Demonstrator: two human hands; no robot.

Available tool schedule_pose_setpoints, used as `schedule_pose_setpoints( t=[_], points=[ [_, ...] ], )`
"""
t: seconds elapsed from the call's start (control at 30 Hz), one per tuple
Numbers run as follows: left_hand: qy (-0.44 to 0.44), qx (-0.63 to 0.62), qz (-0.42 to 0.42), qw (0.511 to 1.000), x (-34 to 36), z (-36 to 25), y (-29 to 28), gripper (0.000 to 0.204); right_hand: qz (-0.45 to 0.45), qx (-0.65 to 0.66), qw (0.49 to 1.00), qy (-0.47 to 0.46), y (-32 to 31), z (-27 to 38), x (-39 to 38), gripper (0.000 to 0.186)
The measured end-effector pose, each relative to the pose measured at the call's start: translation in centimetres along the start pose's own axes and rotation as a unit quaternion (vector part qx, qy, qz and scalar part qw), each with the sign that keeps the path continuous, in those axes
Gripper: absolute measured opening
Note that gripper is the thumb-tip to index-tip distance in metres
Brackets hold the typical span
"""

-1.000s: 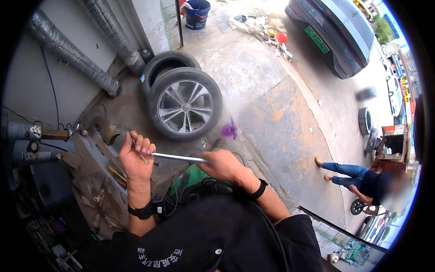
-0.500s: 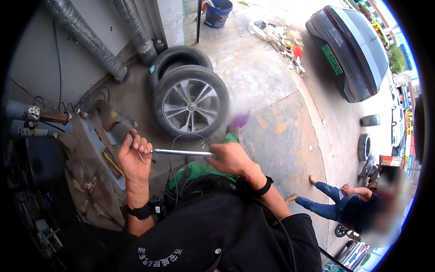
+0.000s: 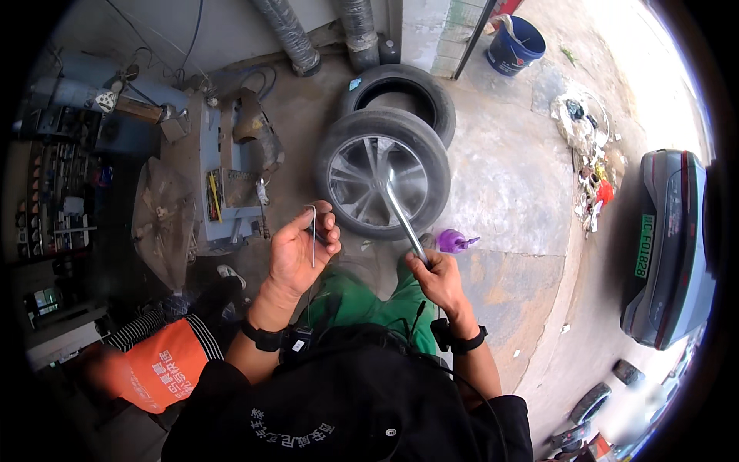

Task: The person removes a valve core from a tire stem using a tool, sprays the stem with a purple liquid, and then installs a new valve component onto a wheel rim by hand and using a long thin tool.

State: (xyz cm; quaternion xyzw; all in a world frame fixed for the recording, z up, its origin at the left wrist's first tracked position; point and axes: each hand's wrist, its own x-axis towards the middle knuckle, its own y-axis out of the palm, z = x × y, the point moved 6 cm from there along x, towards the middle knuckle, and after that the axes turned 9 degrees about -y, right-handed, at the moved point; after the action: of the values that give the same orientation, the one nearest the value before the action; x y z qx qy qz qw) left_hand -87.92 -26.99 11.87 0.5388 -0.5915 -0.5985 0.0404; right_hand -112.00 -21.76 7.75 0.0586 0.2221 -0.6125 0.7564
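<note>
The silver tubular bar (image 3: pixel 403 219) slants away from the right hand (image 3: pixel 443 281), its long axis running forward and to the person's left, so that its far end overlaps the hub area of the alloy-rimmed wheel (image 3: pixel 372 179). Whether that end touches the wheel or merely hangs above it, this single overhead view does not settle.

The right hand is closed around the near end of the bar, thumb laid along it, with the wrist below the knuckles and the forearm rising from the lower edge inside a black wristband (image 3: pixel 468 341). The left hand (image 3: pixel 299 250) stands apart from the bar, palm turned up toward the camera and fingers curled, keeping a thin bent metal rod (image 3: pixel 313 245) between thumb and fingers. That rod (slim, with a hooked top) points nearly straight along the person's line of sight to the floor ahead, so the two long axes lie at an angle to each other.

The wheel lies ahead of both hands, in line with the gap between them; the right hand is the one joined to it in the view, by way of the bar. A bare tyre (image 3: pixel 422 82) lies just behind it, partly covered, and a purple spouted container (image 3: pixel 454 242) sits beside its right lower edge.
</note>
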Motion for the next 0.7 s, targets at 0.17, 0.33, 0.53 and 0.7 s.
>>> schedule_pose_setpoints(
  t=[0.17,0.33,0.53,0.7],
  points=[
    [0.042,-0.008,-0.036,0.998,-2.4,1.9,2.1,0.025,0.049,-0.025,0.996,-0.067,-1.1,2.1,2.6,0.041],
    [0.081,-0.013,-0.022,0.996,-5.0,1.6,-0.6,0.031,0.101,-0.155,0.968,-0.171,1.5,5.9,3.2,0.043],
    [0.083,0.025,0.004,0.996,-8.5,-0.8,-5.1,0.030,0.191,-0.236,0.933,-0.192,7.1,8.9,1.8,0.041],
    [0.109,-0.026,0.051,0.992,-12.5,-3.3,-9.3,0.023,0.248,-0.303,0.894,-0.218,12.9,12.0,1.3,0.040]
  ],
)
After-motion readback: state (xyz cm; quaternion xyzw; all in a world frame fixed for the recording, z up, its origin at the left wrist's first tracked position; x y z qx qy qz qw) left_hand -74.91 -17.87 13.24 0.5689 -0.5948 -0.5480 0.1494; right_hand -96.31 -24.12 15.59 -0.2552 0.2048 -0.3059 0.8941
